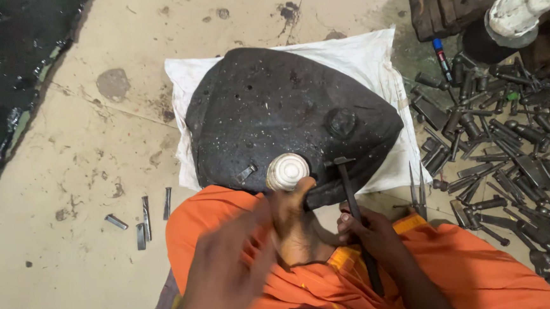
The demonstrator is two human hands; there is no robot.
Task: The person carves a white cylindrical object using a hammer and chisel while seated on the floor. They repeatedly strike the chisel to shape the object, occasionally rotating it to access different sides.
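From the head camera I saw my right hand (372, 231) clenched around a slim dark metal hammer (357, 219), its head beside the white spiral conch shell (287, 171). The shell rested against the black pitch-covered dome block (285, 109). My left hand (231, 272) was blurred; I couldn't tell its grip.

No pkgs, labels, signs or screens in view.
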